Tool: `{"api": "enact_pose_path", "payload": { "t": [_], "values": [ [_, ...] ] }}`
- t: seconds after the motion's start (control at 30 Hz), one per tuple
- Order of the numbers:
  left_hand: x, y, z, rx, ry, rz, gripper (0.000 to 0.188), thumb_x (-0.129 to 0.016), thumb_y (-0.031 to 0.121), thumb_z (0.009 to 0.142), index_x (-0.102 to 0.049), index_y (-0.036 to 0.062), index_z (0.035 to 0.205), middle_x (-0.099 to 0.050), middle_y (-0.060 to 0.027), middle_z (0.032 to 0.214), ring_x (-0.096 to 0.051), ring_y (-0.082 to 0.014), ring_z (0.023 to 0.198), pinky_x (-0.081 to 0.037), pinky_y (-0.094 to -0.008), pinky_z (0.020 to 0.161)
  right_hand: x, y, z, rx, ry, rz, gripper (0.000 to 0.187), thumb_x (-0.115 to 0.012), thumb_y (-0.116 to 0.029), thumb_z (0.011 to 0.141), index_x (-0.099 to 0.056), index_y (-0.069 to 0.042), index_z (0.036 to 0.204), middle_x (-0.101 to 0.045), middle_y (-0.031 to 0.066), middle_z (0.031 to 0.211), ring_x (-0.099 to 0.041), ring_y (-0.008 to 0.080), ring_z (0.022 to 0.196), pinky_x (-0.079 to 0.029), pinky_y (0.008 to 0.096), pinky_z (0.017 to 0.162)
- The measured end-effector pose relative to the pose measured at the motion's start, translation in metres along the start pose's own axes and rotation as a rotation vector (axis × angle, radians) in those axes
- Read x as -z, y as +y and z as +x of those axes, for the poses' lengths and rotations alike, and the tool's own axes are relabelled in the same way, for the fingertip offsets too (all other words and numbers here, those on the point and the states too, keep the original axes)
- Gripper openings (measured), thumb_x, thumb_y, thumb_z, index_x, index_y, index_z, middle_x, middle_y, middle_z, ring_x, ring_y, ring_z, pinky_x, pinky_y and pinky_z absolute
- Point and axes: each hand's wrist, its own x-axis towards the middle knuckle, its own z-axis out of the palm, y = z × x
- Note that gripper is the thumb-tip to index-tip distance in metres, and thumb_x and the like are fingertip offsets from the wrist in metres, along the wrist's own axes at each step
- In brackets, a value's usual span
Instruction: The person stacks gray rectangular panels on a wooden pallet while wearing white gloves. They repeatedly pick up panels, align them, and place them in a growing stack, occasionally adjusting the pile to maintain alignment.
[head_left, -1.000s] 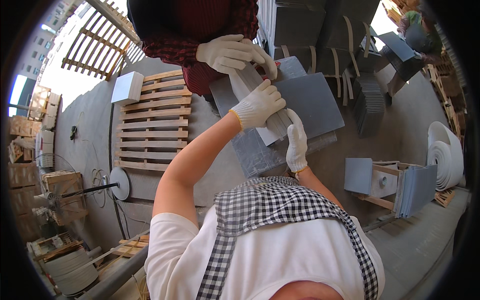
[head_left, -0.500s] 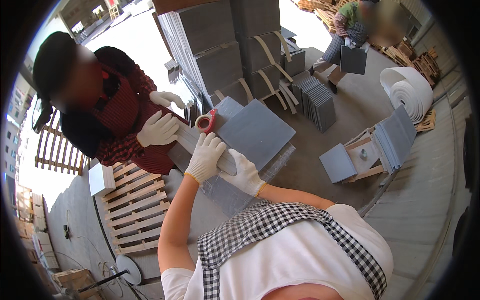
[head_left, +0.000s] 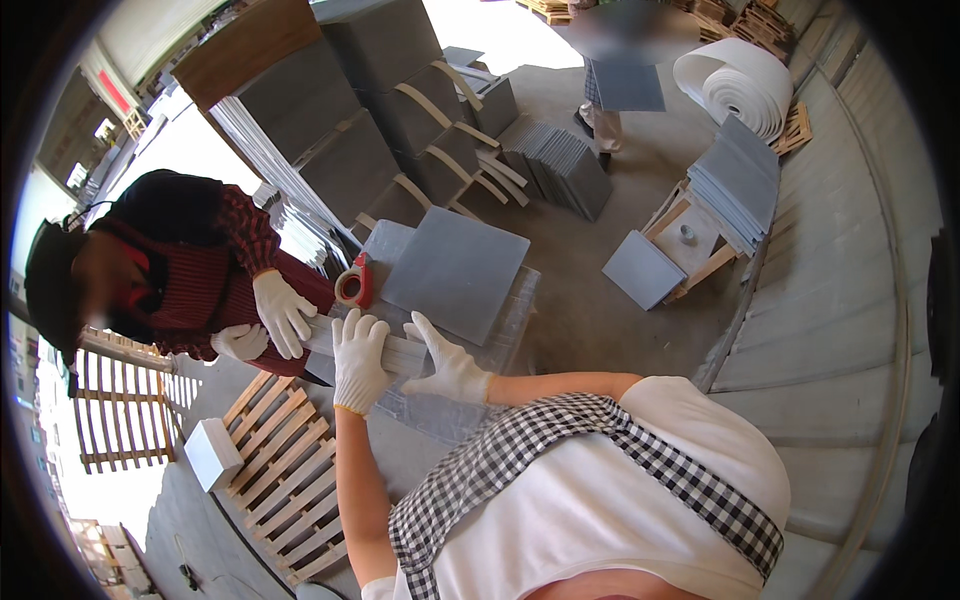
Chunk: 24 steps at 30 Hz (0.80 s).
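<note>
A narrow stack of thin grey slabs, its long edges uppermost, lies across the work surface in front of me. My left hand, in a white knit glove, bends its fingers over the top of the stack. At the stack's right end, my right hand, gloved alike, presses with thumb and fingers spread apart. A co-worker's gloved hand touches the left end; their other hand is close to their apron. Beyond the stack are a red tape dispenser and a square grey slab, lying flat.
Tall stacks of dark slabs stand behind the work surface. A wooden pallet is on the floor at left. To the right are a wooden stand bearing slabs and a white foam roll. Another person carries a dark slab at the back.
My view has swung, shifting the scene. My right hand's thumb has spread upward, away from its fingers. The nearby co-worker has leaned lower, one hand drawn back. The far person has turned with the slab.
</note>
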Motion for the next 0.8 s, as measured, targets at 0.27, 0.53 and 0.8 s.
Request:
{"api": "enact_pose_path", "payload": {
  "t": [0.27, 0.53, 0.8],
  "values": [
    [-0.003, 0.000, 0.000, -0.006, 0.034, -0.019, 0.061, -0.084, 0.013, 0.048, -0.058, 0.0092, 0.103, -0.059, -0.0112, 0.110, -0.050, -0.0383, 0.120, -0.036, -0.0519, 0.102, -0.010, 0.012, 0.002, -0.067, 0.020, 0.051, 0.111, -0.089, -0.024, 0.071, -0.021, -0.006, 0.157, -0.048, 0.0210, 0.148, -0.047, 0.0332, 0.138, -0.038, 0.0376, 0.115],
    [-0.001, 0.002, 0.002, 0.005, 0.007, -0.033, 0.058, -0.083, 0.013, 0.048, -0.058, 0.0105, 0.100, -0.058, -0.0106, 0.108, -0.050, -0.0370, 0.116, -0.037, -0.0510, 0.099, -0.009, 0.013, 0.002, -0.168, -0.020, -0.019, 0.086, -0.086, -0.027, 0.073, -0.039, -0.014, 0.145, -0.062, 0.0178, 0.130, -0.061, 0.0337, 0.121, -0.050, 0.0404, 0.102],
    [0.007, 0.010, 0.003, 0.011, 0.022, 0.007, 0.060, -0.085, 0.015, 0.047, -0.058, 0.0093, 0.100, -0.058, -0.0115, 0.112, -0.049, -0.0365, 0.119, -0.037, -0.0506, 0.100, -0.010, 0.019, 0.005, -0.099, -0.011, -0.039, 0.076, -0.084, -0.028, 0.077, -0.043, -0.015, 0.140, -0.064, 0.0128, 0.125, -0.064, 0.0285, 0.117, -0.051, 0.0380, 0.100]
  ]
}}
